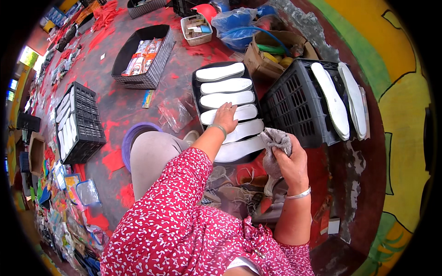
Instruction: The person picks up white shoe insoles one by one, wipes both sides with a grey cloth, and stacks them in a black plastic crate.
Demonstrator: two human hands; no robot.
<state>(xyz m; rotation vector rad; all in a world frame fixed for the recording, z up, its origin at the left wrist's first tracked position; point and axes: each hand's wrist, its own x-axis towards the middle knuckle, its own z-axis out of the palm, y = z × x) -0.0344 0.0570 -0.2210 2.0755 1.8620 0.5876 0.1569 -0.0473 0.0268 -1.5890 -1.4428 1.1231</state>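
Several white shoe soles point(227, 99) lie side by side in a row across a black crate point(197, 95) in front of me. My left hand point(225, 117) rests on the middle of that row, palm down with its fingers stretched out, and covers part of one sole. At the crate's near right corner, my right hand point(294, 165) is closed around a crumpled grey cloth point(275, 143). The cloth hangs close to the end of the nearest sole point(241, 149); whether they touch I cannot tell.
To the right, a larger black crate point(294, 103) carries more white soles point(330, 99). A cardboard box point(260, 62) stands behind it. Left are a purple basin point(129, 142) and another crate point(85, 124) of soles; farther off, a grey checked bin point(156, 57). Shoes point(230, 191) lie below my arms.
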